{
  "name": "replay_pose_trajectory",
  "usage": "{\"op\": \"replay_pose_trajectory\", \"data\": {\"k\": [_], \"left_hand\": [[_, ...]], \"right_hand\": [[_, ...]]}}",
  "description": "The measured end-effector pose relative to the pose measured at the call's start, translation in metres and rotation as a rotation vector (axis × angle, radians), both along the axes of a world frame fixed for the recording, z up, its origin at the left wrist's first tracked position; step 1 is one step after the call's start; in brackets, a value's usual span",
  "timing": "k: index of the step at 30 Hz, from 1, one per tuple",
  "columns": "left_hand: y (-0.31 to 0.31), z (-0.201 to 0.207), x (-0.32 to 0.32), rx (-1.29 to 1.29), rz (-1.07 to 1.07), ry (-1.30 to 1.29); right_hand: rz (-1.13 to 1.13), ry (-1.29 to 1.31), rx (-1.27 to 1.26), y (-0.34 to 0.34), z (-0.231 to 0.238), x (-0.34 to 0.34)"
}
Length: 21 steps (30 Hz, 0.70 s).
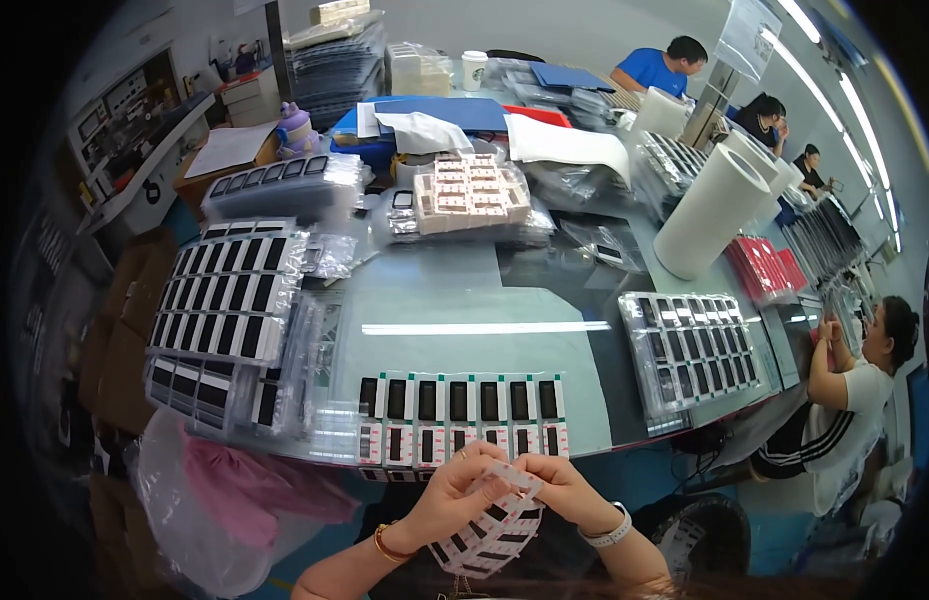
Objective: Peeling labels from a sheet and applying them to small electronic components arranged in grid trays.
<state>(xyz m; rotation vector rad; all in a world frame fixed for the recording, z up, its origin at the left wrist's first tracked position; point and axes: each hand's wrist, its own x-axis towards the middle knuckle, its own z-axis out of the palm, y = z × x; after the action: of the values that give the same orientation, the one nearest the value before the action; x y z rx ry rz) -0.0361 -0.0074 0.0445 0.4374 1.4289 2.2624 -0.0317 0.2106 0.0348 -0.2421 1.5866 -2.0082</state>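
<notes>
My left hand [466,495] and my right hand [569,492] are close together at the table's near edge, both with fingers pinched. Between them they hold a flexible white sheet [489,545] with black rectangles and pink print, which hangs down and curves toward me. Just beyond my fingers, a row of black-and-white rectangular pieces [458,400] with green tabs lies on the table. In front of that row, white strips with pink marks [394,445] reach the table edge; my hands partly cover them.
Stacked clear trays of black-and-white pieces [229,290] stand at left; another filled tray [689,350] lies at right. Farther back are a pile of pink-printed sheets [474,190] and white rolls [712,210]. A bag with pink material [249,490] hangs below left. A seated person [854,390] works at right.
</notes>
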Motion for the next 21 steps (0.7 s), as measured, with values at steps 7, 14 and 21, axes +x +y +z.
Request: {"op": "replay_pose_trajectory", "data": {"k": [7,14,21], "left_hand": [[0.0,0.007,-0.005,-0.309,0.009,0.184],[0.01,0.003,-0.004,-0.474,-0.072,0.149],[0.009,-0.006,-0.006,-0.385,-0.126,-0.11]], "right_hand": [[-0.268,0.711,0.436,0.015,0.004,-0.004],[-0.252,0.33,0.297,0.011,0.045,0.012],[-0.352,0.863,0.724,0.013,0.058,0.0]]}}
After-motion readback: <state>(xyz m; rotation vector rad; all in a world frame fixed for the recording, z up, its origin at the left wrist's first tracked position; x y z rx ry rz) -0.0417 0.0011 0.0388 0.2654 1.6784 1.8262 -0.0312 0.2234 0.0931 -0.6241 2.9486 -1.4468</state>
